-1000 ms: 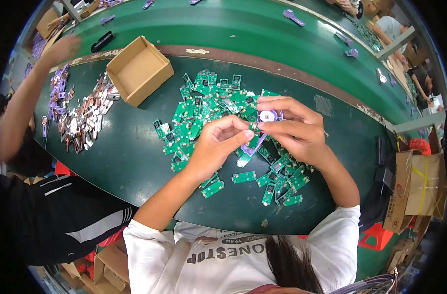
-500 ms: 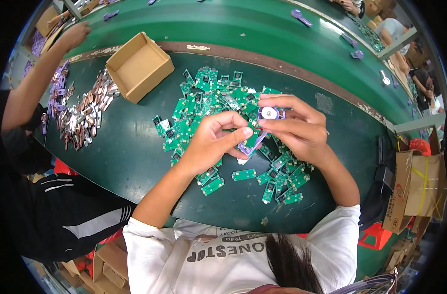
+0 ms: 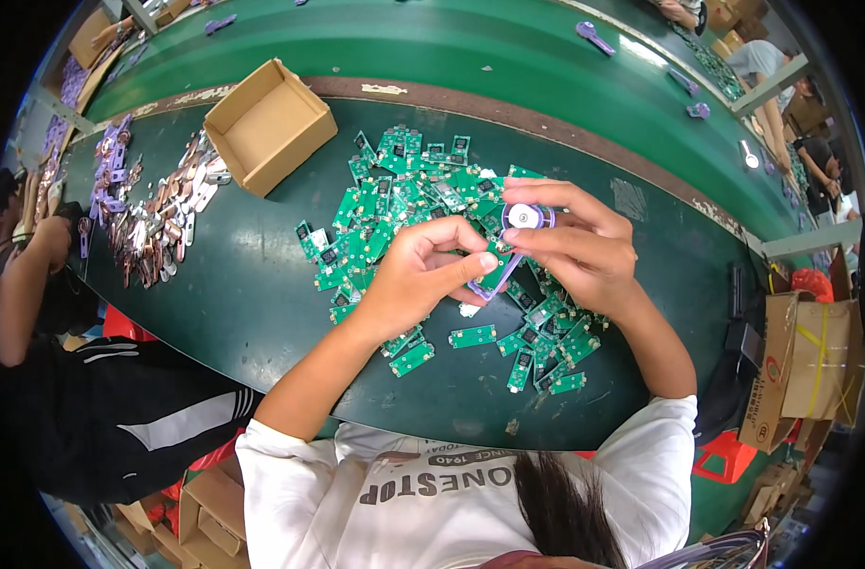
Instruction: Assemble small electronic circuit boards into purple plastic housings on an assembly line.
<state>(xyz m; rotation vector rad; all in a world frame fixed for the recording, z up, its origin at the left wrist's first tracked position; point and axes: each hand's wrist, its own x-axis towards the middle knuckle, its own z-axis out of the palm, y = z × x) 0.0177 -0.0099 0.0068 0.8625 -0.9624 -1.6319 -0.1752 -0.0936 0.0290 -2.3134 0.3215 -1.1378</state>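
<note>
Over a heap of green circuit boards (image 3: 418,180), both hands meet on one purple plastic housing (image 3: 548,217), which looks like a small handheld fan body. It has a round head with a white hub and a narrow open handle. My right hand (image 3: 589,247) is closed around the round head, fingers above and thumb side below. My left hand (image 3: 418,270) pinches a green circuit board (image 3: 495,273) at the handle, thumb on top. Whether the board is seated in the handle I cannot tell; fingers partly hide it.
An open cardboard box (image 3: 271,128) stands beyond the heap. Left of it lie shiny metallic-looking handle parts (image 3: 162,228) and purple housings (image 3: 110,171). A green conveyor belt (image 3: 432,57) with scattered purple pieces runs behind. A co-worker's arm (image 3: 20,294) is at the left.
My hands and the housing have shifted slightly right, the handle tilting a little. The co-worker's arm has drawn back from the belt toward the left edge. Pieces on the belt have moved right.
</note>
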